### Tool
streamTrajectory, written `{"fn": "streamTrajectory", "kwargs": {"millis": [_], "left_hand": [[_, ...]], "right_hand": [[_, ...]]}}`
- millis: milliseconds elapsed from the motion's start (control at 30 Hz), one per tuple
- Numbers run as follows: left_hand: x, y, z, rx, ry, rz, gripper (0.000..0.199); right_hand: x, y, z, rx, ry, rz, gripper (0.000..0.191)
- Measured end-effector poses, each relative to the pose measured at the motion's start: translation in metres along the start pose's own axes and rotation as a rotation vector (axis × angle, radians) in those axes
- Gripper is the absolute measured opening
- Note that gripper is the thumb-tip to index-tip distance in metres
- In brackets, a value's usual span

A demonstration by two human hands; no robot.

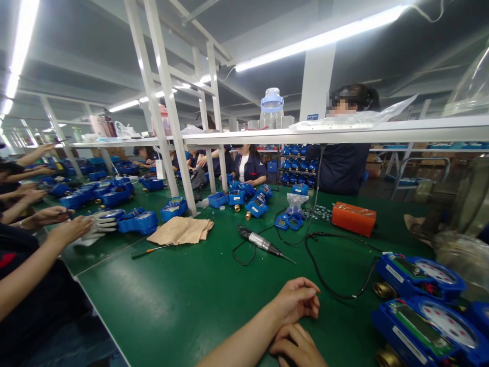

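— Left hand (296, 300)?
— Resting on the green table (183, 300), fingers loosely curled, holding nothing.
— Right hand (298, 349)?
— Tucked just under the left wrist at the bottom edge, partly cut off; seemingly empty, though fingers too hidden to tell how far open.
— Nearest tool?
— Electric screwdriver (262, 242), lying flat beyond the hands, tip pointing right, black cable (328, 275) looping away toward the right, likely left slack for easy reach.
— And the blue meters (420, 300)?
— Two stacked close at the right, dials up, brass fittings facing left, within arm's reach of both hands.
— Anything else?
— Orange box (353, 218) farther back, folded tan cloth (181, 230) to the left, a co-worker's arm (38, 265) along the left edge.
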State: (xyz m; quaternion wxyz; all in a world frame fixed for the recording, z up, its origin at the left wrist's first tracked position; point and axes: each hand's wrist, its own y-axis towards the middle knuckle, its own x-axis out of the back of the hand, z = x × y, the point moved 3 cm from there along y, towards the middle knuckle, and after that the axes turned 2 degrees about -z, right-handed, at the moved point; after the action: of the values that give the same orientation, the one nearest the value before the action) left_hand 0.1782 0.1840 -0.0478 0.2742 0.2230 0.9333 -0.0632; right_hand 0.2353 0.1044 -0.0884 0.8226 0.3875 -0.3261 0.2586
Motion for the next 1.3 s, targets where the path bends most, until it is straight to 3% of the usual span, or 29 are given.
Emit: {"fn": "streamTrajectory", "kwargs": {"millis": [233,467,733,900,1000,1167,1300], "left_hand": [[0.002,0.001,0.003,0.004,0.003,0.006,0.019],[0.004,0.002,0.004,-0.003,0.039,0.020,0.020],[-0.007,-0.011,0.006,-0.015,0.101,-0.004,0.017],[-0.007,-0.020,0.009,-0.021,0.119,-0.027,0.018],[-0.010,-0.035,0.009,-0.024,0.123,-0.089,0.019],[-0.039,-0.068,0.016,-0.015,0.107,-0.212,0.030],[-0.057,-0.068,0.021,0.004,0.115,-0.272,0.033]], "right_hand": [[0.001,0.000,0.001,0.002,0.016,-0.018,0.039],[0.022,0.009,0.023,-0.038,0.015,0.100,0.034],[0.044,0.000,0.052,-0.127,0.024,0.010,0.027],[0.049,-0.029,0.053,-0.141,-0.089,-0.005,0.021],[0.051,-0.063,0.075,-0.152,-0.156,-0.008,0.021],[0.060,-0.123,0.126,-0.094,-0.254,0.020,0.026],[0.074,-0.137,0.125,0.052,-0.321,0.079,0.028]]}}
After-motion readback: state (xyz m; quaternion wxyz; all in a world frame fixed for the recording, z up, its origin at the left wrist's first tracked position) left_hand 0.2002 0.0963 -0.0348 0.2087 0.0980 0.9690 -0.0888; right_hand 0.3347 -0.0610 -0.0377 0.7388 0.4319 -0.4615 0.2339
